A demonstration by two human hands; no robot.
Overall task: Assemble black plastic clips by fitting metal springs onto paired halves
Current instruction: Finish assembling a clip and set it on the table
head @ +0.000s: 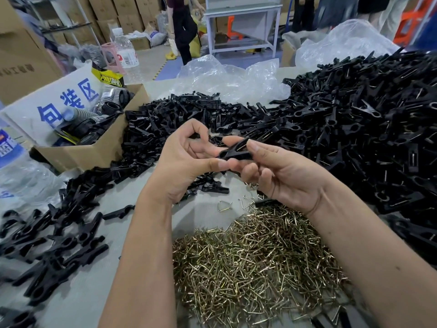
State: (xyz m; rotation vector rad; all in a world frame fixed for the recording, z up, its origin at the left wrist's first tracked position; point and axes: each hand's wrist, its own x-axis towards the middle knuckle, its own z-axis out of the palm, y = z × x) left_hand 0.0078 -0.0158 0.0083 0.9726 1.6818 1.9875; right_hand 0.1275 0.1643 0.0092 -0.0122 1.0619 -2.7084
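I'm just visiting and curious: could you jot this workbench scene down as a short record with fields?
held item: black plastic clip, pinched by both hands
left hand: thumb under the clip
right hand: fingertips on the clip's far end
springs: heap of brass-coloured bent wire springs below the hands
right heap: black clips
left: cardboard box

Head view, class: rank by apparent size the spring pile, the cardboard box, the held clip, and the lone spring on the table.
1. Spring pile, though nearest the camera.
2. Cardboard box.
3. Held clip.
4. Lone spring.
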